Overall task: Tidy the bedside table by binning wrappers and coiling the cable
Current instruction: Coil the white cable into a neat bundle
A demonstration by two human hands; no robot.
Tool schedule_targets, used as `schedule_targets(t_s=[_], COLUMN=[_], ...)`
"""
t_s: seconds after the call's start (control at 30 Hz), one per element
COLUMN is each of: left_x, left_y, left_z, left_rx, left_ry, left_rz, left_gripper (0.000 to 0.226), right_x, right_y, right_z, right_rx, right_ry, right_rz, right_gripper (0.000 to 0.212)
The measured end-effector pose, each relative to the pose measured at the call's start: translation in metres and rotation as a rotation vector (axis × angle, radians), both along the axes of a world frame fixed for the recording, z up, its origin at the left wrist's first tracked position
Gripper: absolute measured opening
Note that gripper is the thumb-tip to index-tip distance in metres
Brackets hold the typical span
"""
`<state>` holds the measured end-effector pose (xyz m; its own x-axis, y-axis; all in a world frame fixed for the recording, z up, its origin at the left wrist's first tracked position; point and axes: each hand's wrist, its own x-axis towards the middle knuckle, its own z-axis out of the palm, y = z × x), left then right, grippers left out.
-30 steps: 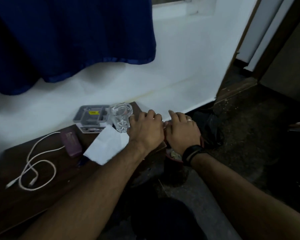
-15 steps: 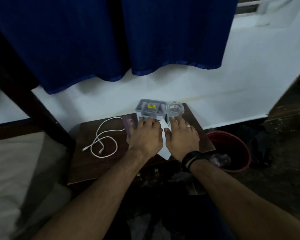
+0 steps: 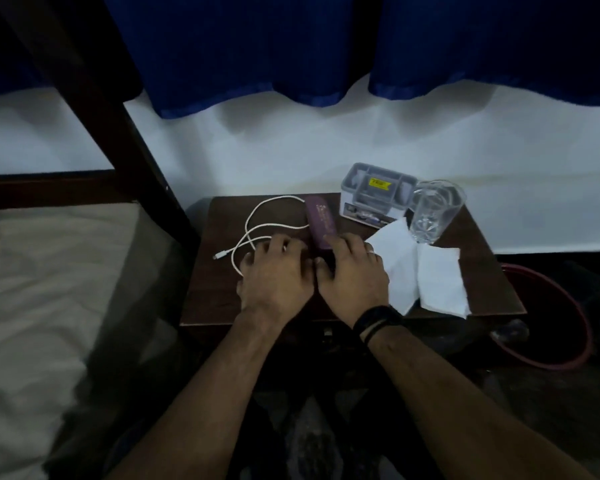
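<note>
A white cable (image 3: 257,230) is lying in loose loops at the desk's (image 3: 205,299) ten o'clock, connector end pointing to nine o'clock. A purple wrapper (image 3: 320,218) is lying flat beside it.

Two bare forearms, no sleeves, black wristband (image 3: 378,320) on right wrist, silver ring (image 3: 370,251) on right hand (image 3: 352,271)

Both hands are off the white tissue (image 3: 426,275) now, shifted left on the counter (image 3: 492,271). Left hand (image 3: 274,275) sits on the white cable (image 3: 257,233), fingers over its loop. Right hand (image 3: 352,271) rests against the purple wrapper (image 3: 319,220). Tissue now fully exposed.
</note>
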<state>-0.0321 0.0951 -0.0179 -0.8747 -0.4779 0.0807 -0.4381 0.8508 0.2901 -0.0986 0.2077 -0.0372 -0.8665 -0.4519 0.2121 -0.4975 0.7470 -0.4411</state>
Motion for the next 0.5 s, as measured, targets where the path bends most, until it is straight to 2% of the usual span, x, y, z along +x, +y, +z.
schedule_targets(t_s=[0.2, 0.33, 0.5], left_x=[-0.007, -0.013, -0.008], left_y=[-0.066, -0.093, -0.109], left_z=[-0.012, -0.023, -0.041], left_rx=[0.104, 0.135, 0.21], left_ry=[-0.068, -0.189, -0.28], left_rz=[0.189, 0.195, 0.168], left_gripper=[0.036, 0.044, 0.039], right_x=[-0.013, -0.025, -0.035], right_y=[-0.044, -0.073, -0.097], right_z=[-0.02, -0.022, -0.025], right_rx=[-0.077, -0.189, -0.252], right_ry=[-0.069, -0.155, -0.281], right_rz=[0.092, 0.162, 0.223], right_gripper=[0.032, 0.027, 0.024])
